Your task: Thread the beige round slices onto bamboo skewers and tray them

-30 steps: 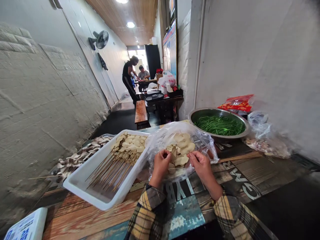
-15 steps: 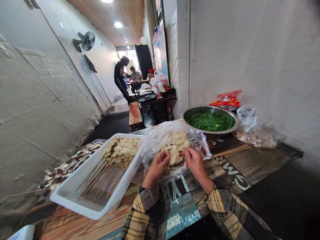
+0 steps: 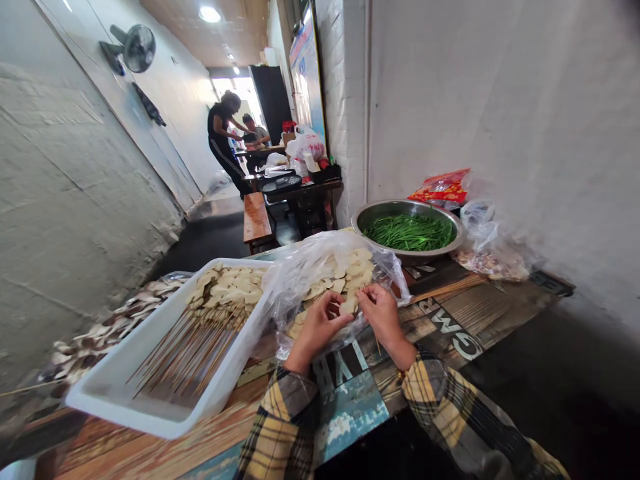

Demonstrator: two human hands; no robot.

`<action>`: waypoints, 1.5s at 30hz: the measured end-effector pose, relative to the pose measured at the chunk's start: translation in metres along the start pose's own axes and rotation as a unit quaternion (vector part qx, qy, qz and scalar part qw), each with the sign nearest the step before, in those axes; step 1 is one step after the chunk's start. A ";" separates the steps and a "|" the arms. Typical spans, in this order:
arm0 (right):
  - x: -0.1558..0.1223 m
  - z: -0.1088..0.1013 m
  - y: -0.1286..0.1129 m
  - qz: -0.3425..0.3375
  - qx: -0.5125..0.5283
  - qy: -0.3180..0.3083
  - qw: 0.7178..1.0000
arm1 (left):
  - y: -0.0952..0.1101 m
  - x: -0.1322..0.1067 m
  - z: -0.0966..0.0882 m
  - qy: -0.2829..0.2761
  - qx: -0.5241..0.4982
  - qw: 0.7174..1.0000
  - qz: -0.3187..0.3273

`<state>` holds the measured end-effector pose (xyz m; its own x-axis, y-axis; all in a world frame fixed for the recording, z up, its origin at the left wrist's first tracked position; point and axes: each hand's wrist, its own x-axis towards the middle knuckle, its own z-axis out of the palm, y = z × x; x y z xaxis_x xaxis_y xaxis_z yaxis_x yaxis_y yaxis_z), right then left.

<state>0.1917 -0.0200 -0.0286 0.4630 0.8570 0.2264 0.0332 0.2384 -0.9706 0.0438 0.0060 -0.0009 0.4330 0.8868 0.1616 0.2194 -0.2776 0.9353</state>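
My left hand [image 3: 320,327] has its thumb and fingers curled about the edge of a thin pale slice [image 3: 349,305]. Close by on the right, my right hand [image 3: 383,318] pinches a thin wooden skewer, whose lower end [image 3: 377,343] shows below the palm. Both hands are over the near side of a clear plastic bag [image 3: 295,267] that lies open with a heap of similar slices [image 3: 357,263]. To the left, a white tray [image 3: 107,400] holds several skewers [image 3: 193,350] with pale slices [image 3: 225,287] threaded at their far ends.
Behind the bag, a steel bowl [image 3: 357,223] holds long green stalks [image 3: 410,231]. Bagged food [image 3: 493,257] and a red packet [image 3: 443,187] lie right of it. Dark-edged slices [image 3: 115,320] lie left of the tray. Two people [image 3: 225,137] are at a far table.
The view has shifted, so the scene sits further left and a little higher. My left hand has opened from a pinch to curl about a slice; my right still pinches the skewer.
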 end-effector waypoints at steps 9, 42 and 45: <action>0.000 0.000 0.001 0.029 0.054 -0.017 0.998 | -0.006 0.001 0.001 -0.014 -0.050 0.999 0.007; -0.003 0.003 -0.003 0.038 0.129 -0.065 0.989 | 0.001 -0.001 0.008 0.033 -0.091 0.995 -0.017; -0.004 0.003 -0.004 0.038 0.120 -0.072 0.989 | -0.001 0.000 0.009 0.021 -0.172 0.984 -0.050</action>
<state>0.1865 -0.0231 -0.0252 0.3253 0.9285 0.1791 -0.2160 0.2574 -0.9419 0.0517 0.0031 -0.0051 0.3863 0.9197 0.0698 -0.0527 -0.0535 0.9972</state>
